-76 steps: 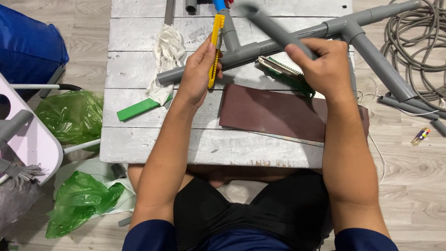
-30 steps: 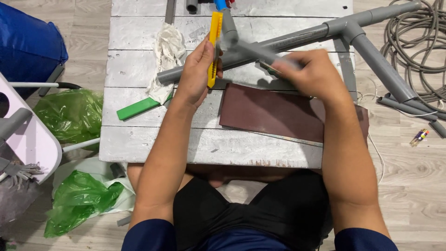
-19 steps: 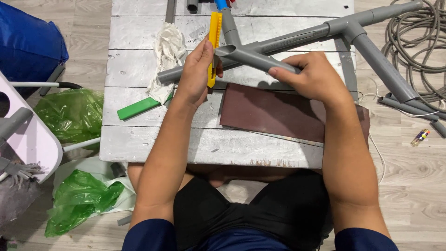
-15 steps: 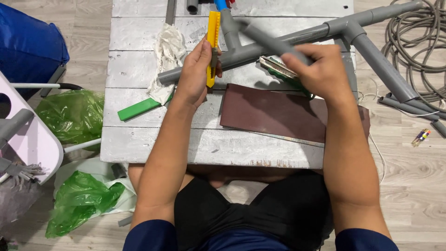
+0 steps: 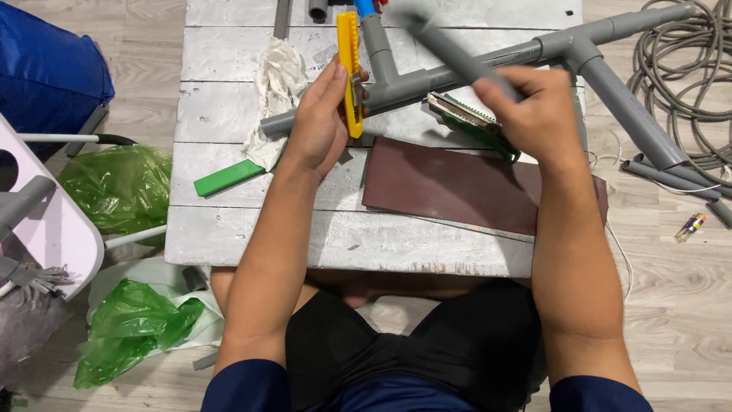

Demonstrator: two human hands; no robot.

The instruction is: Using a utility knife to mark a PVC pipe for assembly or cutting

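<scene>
Head view: our left hand (image 5: 319, 126) grips a yellow utility knife (image 5: 350, 72), long axis running away from us, near-upright. Our right hand (image 5: 534, 114) closes around a short grey pipe (image 5: 450, 49), held above the surface (image 5: 252, 229), its blurred free end pointing up-left toward the knife.

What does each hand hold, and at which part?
The left hand holds a yellow utility knife around its lower body. The right hand holds a short grey pipe at its lower end.
</scene>
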